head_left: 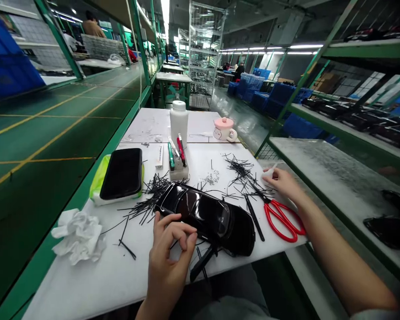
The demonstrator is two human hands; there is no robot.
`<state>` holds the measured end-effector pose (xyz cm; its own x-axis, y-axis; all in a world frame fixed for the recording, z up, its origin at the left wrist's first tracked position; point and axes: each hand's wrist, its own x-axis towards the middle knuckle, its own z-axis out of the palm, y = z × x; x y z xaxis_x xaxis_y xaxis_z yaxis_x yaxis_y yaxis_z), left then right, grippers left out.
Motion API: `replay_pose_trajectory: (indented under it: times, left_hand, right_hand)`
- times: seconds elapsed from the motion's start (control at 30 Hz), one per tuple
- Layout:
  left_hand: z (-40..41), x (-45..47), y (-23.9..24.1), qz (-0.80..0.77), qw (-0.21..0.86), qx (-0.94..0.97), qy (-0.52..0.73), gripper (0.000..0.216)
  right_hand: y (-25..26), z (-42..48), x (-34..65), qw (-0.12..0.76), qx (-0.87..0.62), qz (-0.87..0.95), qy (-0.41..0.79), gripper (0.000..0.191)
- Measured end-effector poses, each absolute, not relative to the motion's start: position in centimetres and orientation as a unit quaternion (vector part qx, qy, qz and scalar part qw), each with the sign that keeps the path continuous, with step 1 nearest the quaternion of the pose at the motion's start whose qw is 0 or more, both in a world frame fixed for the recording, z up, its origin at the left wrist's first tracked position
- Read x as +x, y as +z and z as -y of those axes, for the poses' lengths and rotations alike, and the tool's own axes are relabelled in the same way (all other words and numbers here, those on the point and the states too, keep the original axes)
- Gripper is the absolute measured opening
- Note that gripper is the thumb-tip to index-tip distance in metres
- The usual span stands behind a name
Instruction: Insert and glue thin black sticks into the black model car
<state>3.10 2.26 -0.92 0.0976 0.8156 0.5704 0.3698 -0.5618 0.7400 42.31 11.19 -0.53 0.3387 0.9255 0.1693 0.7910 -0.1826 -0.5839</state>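
Observation:
A glossy black toy car body point(206, 218) lies on the white table point(96, 280) in front of me. My left hand point(168, 253) rests against its near side, fingers curled in a pinch on the car's edge. My right hand point(282, 182) reaches to the right side of the table and pinches a small white piece at its fingertips, right beside red-handled scissors point(282, 218). Thin black strips point(150, 200) lie scattered around the car and in a second pile point(242, 171) near my right hand.
A black phone point(122, 173) lies on a green-edged pad at left. Crumpled white tissue point(78, 235) sits at the near left. A white bottle point(179, 121), pens in a holder point(177, 155) and a pink-lidded mug point(224, 129) stand further back. Green shelving flanks both sides.

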Motion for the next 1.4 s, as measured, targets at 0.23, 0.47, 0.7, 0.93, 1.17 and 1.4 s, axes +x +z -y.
replay_pose_trajectory:
  times: [0.23,0.47,0.7,0.93,1.17,1.4]
  left_hand:
    - [-2.5,3.3,-0.2,-0.408,0.254,0.718,0.504,0.027]
    - [-3.1,3.5,1.0,-0.386,0.292,0.734,0.477,0.025]
    - [-3.3,3.6,1.5,-0.394,0.315,0.718,0.479,0.028]
    - [-3.3,3.7,1.6,-0.411,0.357,0.689,0.478,0.024]
    - [-3.2,3.7,1.6,-0.409,0.381,0.681,0.474,0.025]
    - [-3.2,3.7,1.6,-0.403,0.383,0.683,0.473,0.025]
  right_hand:
    - [1.6,-4.8,38.3,0.236,-0.695,0.672,0.102,0.021]
    - [0.0,-2.8,34.0,0.109,-0.447,0.886,-0.055,0.032]
    - [1.0,-2.9,38.7,0.188,-0.382,0.893,-0.147,0.038]
    - [5.3,-2.0,33.5,0.473,-0.498,0.712,-0.148,0.050]
    - [5.0,0.1,25.2,0.614,-0.462,0.607,0.203,0.018]
    - [3.4,0.0,23.7,0.556,-0.458,0.631,0.289,0.018]
